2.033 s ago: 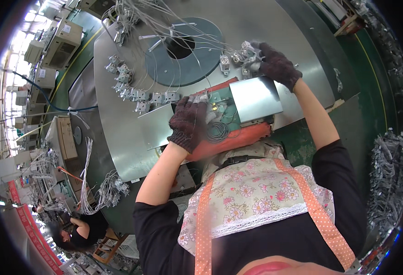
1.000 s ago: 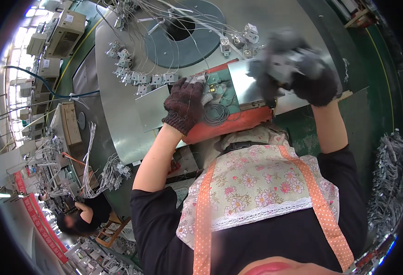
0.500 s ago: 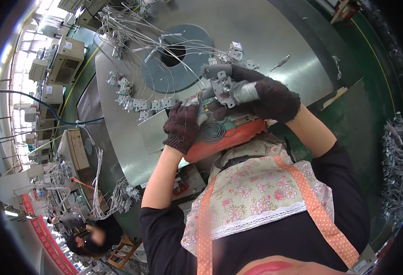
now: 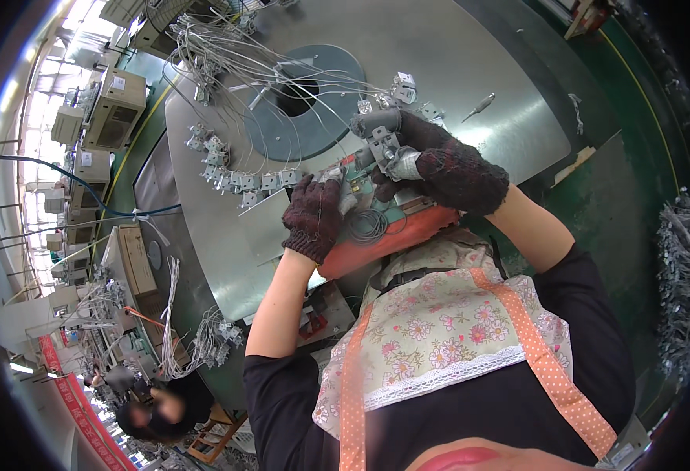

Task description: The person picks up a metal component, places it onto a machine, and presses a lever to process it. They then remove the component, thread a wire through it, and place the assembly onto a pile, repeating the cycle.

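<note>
While the maroon-gloved right hand (image 4: 456, 169) clamps a boxy grey metal bracket (image 4: 383, 146) at the far edge of the green red-rimmed work board (image 4: 397, 213) — what the maroon-gloved left hand (image 4: 313, 216) grips, I cannot tell — the step looks like positioning, the next move seemingly calling for careful alignment.

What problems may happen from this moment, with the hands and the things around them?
The gloved right hand holds a grey metal bracket, which might slip. The coiled cable close to the gloved left hand could get snagged. The loose pale wires overlap one another, so they may tangle.
</note>
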### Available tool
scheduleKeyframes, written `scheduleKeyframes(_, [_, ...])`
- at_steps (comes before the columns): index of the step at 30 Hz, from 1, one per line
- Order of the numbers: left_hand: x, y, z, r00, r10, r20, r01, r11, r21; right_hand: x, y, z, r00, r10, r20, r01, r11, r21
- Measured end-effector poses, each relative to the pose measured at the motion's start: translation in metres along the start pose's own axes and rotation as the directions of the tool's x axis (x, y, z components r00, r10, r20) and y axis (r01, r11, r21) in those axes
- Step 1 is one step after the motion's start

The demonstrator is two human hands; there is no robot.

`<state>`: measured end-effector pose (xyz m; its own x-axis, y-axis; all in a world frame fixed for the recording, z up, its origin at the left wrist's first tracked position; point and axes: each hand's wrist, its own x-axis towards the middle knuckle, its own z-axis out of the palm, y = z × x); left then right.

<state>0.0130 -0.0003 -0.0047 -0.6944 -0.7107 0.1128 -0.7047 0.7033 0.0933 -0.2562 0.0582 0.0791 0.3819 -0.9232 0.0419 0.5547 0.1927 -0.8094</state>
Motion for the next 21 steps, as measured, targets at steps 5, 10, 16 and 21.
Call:
scheduleKeyframes(5, [0.003,0.003,-0.003,0.997,0.036,-0.064,-0.039,0.998,-0.047,-0.001,0.003,-0.002,0.999,-0.025,0.022,0.023,0.998,0.066])
scheduleKeyframes(10, [0.002,0.001,0.001,0.998,0.021,-0.053,-0.023,0.999,-0.033,-0.002,-0.004,-0.001,0.997,0.078,-0.003,-0.078,0.997,-0.016])
scheduleKeyframes(16, [0.001,0.007,-0.002,0.994,0.016,-0.111,-0.022,0.998,-0.057,-0.013,-0.008,-0.001,0.992,0.055,-0.115,-0.062,0.997,-0.055])
scheduleKeyframes(21, [-0.001,0.006,0.003,0.993,-0.009,-0.114,0.005,1.000,-0.027,-0.024,-0.003,-0.024,0.999,-0.026,0.027,0.008,0.853,0.522])
